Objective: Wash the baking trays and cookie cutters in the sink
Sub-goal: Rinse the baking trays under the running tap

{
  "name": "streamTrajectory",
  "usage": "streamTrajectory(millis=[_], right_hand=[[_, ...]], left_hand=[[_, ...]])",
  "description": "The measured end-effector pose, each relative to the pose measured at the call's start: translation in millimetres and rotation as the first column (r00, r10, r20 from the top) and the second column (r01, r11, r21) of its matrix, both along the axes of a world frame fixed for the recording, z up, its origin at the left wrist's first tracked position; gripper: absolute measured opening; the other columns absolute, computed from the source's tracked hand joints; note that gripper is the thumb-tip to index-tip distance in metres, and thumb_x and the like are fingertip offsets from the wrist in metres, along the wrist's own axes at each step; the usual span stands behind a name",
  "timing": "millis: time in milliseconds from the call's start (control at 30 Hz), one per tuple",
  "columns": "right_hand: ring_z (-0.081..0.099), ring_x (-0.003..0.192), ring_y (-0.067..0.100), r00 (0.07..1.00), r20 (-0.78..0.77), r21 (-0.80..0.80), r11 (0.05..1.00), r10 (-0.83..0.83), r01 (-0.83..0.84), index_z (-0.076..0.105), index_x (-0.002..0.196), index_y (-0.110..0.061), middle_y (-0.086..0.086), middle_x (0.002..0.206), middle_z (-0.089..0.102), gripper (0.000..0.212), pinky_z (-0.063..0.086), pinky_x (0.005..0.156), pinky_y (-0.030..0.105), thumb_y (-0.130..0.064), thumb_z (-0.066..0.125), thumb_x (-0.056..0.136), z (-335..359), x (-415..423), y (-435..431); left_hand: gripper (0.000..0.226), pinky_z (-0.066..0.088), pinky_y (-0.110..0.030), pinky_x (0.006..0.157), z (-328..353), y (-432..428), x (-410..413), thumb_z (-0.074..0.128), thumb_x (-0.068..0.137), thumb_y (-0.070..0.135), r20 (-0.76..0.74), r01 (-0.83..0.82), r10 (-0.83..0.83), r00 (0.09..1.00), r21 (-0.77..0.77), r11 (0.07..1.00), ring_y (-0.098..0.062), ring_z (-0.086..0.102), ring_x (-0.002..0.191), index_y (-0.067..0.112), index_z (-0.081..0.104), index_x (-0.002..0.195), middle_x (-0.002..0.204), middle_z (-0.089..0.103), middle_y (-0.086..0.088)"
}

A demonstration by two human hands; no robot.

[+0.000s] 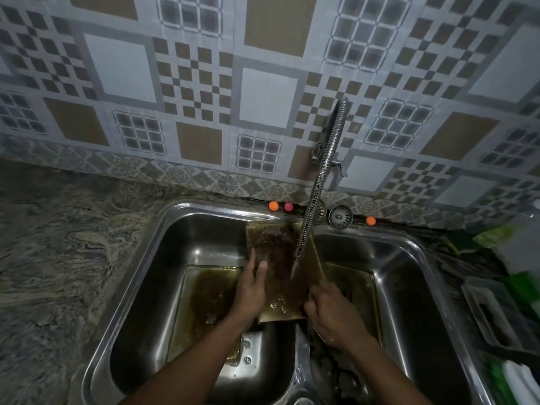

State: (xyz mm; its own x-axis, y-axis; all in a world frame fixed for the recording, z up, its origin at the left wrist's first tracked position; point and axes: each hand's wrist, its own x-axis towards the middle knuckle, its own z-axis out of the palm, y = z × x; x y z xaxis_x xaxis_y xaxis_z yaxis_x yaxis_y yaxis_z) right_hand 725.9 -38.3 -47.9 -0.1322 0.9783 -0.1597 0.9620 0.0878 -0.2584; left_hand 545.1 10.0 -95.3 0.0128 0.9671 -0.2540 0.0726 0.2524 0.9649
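A golden-brown baking tray [282, 258] leans tilted over the divider of the steel double sink [163, 229], under water running from the flexible tap [317, 182]. My left hand [251, 290] grips the tray's left edge, thumb on its face. My right hand [330, 312] holds the tray's lower right corner, fingers curled. A second tray [204, 299] lies flat in the left basin. A third tray [359, 285] lies in the right basin, partly hidden by my right arm. No cookie cutters are clearly visible.
Two orange balls [273, 206] [370, 221] and a pink ball [288, 206] sit on the sink's back rim beside a drain strainer [340, 216]. A dark plastic container [493, 311] and green items stand on the counter at right. Marbled countertop [58, 258] spreads left.
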Motion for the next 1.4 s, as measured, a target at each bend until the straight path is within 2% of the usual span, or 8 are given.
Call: streamTrajectory(millis=[167, 300, 567, 667, 1067, 1133, 1300, 1400], right_hand=[[0.044, 0.118, 0.028, 0.986, 0.056, 0.118, 0.982, -0.155, 0.147, 0.050, 0.121, -0.018, 0.008, 0.125, 0.047, 0.036, 0.039, 0.100, 0.039, -0.041, 0.037, 0.097, -20.2, -23.3, 45.3], [0.025, 0.141, 0.023, 0.975, -0.117, 0.048, 0.981, 0.190, -0.185, 0.033, 0.148, -0.028, -0.001, 0.155, 0.031, 0.049, 0.020, 0.119, 0.040, -0.036, 0.035, 0.099, -28.2, -47.5, 52.8], [0.031, 0.138, 0.039, 0.969, -0.164, -0.015, 0.983, -0.184, 0.184, 0.035, 0.143, -0.023, 0.015, 0.147, 0.037, 0.055, 0.026, 0.114, 0.049, -0.047, 0.044, 0.094, -20.1, -44.4, 83.6], [0.044, 0.129, 0.035, 0.984, -0.149, -0.113, 0.986, 0.101, -0.119, 0.031, 0.143, -0.039, 0.010, 0.147, 0.040, 0.048, 0.042, 0.104, 0.043, -0.048, 0.035, 0.096, -24.8, -44.4, 69.7], [0.053, 0.116, 0.018, 0.923, -0.264, 0.241, 0.908, -0.279, 0.344, 0.057, 0.129, -0.027, -0.002, 0.124, 0.057, 0.040, 0.045, 0.093, 0.030, -0.023, 0.066, 0.090, 10.7, 44.0, 8.2], [0.053, 0.111, 0.013, 0.812, -0.397, 0.112, 0.855, -0.428, 0.506, 0.043, 0.143, -0.027, 0.000, 0.134, 0.053, 0.059, 0.046, 0.089, 0.026, -0.027, 0.068, 0.089, 17.7, 53.2, 2.6], [0.071, 0.098, 0.025, 0.014, -0.827, -0.516, 0.769, -0.562, 0.376, 0.037, 0.147, -0.030, 0.001, 0.111, 0.072, 0.055, 0.059, 0.075, 0.036, -0.007, 0.050, 0.099, 26.2, 46.0, -7.2], [0.070, 0.099, 0.013, 0.065, -0.858, -0.444, 0.799, -0.509, 0.405, 0.033, 0.146, -0.039, -0.012, 0.102, 0.073, 0.056, 0.059, 0.080, 0.035, -0.008, 0.044, 0.101, 23.9, 42.7, -5.4]], left_hand=[[0.057, 0.038, -0.034, 0.113, 5.2, -12.2, 1.7, 0.043, 0.100, 0.040, 0.022, 0.069, -0.069, 0.997, 0.004, 0.998, -0.011, 0.045, 0.133, 0.026, 0.027, 0.153, 0.145, 0.048, 0.002], [0.048, 0.035, 0.001, 0.091, 7.6, -15.9, -3.4, 0.040, 0.105, 0.020, 0.044, 0.096, -0.097, 0.994, 0.026, 0.995, 0.009, 0.044, 0.120, 0.019, 0.028, 0.151, 0.142, 0.042, 0.009], [0.065, 0.032, -0.040, 0.118, -14.3, -12.1, 14.0, 0.046, 0.084, 0.077, 0.063, 0.121, -0.121, 0.991, 0.011, 0.993, -0.004, 0.040, 0.139, 0.052, 0.036, 0.143, 0.150, 0.045, 0.011], [0.053, 0.034, -0.037, 0.117, -16.1, -8.3, 16.1, 0.046, 0.092, 0.061, 0.091, 0.075, -0.074, 0.993, -0.007, 0.997, -0.003, 0.043, 0.136, 0.048, 0.038, 0.142, 0.148, 0.048, 0.009], [0.096, 0.045, -0.037, 0.108, -25.8, 10.2, 26.9, 0.083, 0.075, 0.016, 0.022, 0.118, -0.117, 0.993, -0.092, 0.989, -0.011, 0.054, 0.126, 0.040, 0.028, 0.150, 0.143, 0.054, 0.004], [0.103, 0.047, -0.028, 0.104, -22.7, 12.9, 30.7, 0.090, 0.066, 0.015, 0.074, 0.117, -0.110, 0.991, -0.097, 0.988, -0.010, 0.058, 0.121, 0.036, 0.033, 0.149, 0.134, 0.059, 0.006], [0.075, 0.056, -0.023, 0.087, -13.3, 16.6, 38.7, 0.092, 0.065, 0.021, 0.087, 0.262, -0.254, 0.963, -0.100, 0.960, -0.009, 0.069, 0.101, 0.020, 0.059, 0.132, 0.110, 0.073, 0.007], [0.058, 0.048, -0.021, 0.097, -7.8, 16.3, 38.2, 0.085, 0.072, 0.039, -0.079, 0.342, -0.348, 0.934, -0.082, 0.936, -0.012, 0.058, 0.120, 0.024, 0.065, 0.124, 0.128, 0.061, 0.006]])
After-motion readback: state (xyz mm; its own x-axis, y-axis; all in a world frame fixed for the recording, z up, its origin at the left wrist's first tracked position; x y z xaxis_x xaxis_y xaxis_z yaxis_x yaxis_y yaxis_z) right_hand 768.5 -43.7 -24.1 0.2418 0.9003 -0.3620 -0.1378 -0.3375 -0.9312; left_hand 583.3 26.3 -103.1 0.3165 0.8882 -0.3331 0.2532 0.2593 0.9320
